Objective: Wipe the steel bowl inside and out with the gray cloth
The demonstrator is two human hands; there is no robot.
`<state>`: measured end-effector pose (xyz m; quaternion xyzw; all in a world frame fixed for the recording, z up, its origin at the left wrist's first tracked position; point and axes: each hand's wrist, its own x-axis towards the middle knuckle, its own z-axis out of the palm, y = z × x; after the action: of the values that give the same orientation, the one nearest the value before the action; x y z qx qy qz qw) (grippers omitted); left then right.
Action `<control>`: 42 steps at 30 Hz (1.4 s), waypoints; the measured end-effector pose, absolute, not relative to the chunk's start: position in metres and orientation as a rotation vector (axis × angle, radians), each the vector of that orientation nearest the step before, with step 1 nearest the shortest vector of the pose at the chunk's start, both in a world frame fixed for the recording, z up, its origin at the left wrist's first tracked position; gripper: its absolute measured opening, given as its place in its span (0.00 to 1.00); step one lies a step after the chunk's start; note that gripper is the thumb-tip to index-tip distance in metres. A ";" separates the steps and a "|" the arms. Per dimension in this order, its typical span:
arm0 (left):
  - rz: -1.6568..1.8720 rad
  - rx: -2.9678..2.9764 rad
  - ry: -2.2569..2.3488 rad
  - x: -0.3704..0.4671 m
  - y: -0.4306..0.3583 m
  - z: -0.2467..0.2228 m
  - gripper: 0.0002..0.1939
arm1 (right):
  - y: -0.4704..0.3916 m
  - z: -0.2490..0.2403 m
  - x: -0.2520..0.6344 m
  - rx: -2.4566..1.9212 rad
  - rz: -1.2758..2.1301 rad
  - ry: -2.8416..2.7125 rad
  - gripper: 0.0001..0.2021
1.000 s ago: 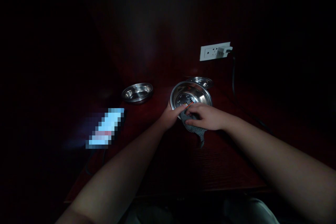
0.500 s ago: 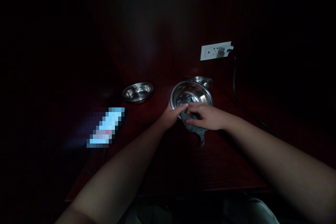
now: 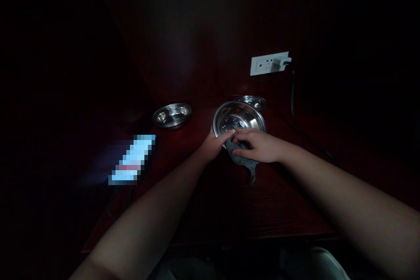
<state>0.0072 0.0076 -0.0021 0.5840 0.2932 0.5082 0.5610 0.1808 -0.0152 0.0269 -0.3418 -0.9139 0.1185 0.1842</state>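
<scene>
A shiny metal bowl (image 3: 251, 118) is tilted toward me above the dark red table. My left hand (image 3: 213, 144) grips its left rim, thumb over the near edge and the other fingers hidden behind. Inside the bowl, by my thumb tip, shows a small label (image 3: 236, 128) with orange and black print. My right hand (image 3: 260, 145) is at the near rim, fingers curled onto a grey patterned cloth (image 3: 244, 162). The cloth hangs down from the rim in front of the bowl. Part of the bowl's near side is covered by the cloth and my hands.
Another metal bowl (image 3: 172, 116), seemingly stacked, stands to the left. Behind the held bowl lies a further metal dish (image 3: 255, 101). A lit phone-like screen (image 3: 134, 159), pixelated, is at left. The wall carries a white socket (image 3: 269, 64) with a plug and dark cable (image 3: 292, 96).
Hardly anything differs. Both hands, the bowl and the cloth keep the same position; only the pixelated screen's pattern has shifted slightly.
</scene>
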 end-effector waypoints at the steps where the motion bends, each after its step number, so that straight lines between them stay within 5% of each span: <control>1: 1.199 1.377 0.688 0.007 0.008 -0.002 0.23 | -0.015 0.027 0.181 -0.966 0.332 -2.575 0.14; 42: 1.209 1.392 0.706 0.007 0.010 -0.005 0.25 | -0.016 0.027 0.181 -0.981 0.351 -2.562 0.14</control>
<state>0.0065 0.0099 -0.0052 0.5884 0.2985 0.5111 0.5509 0.1813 -0.0155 0.0270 -0.3483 -0.9101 0.1246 0.1869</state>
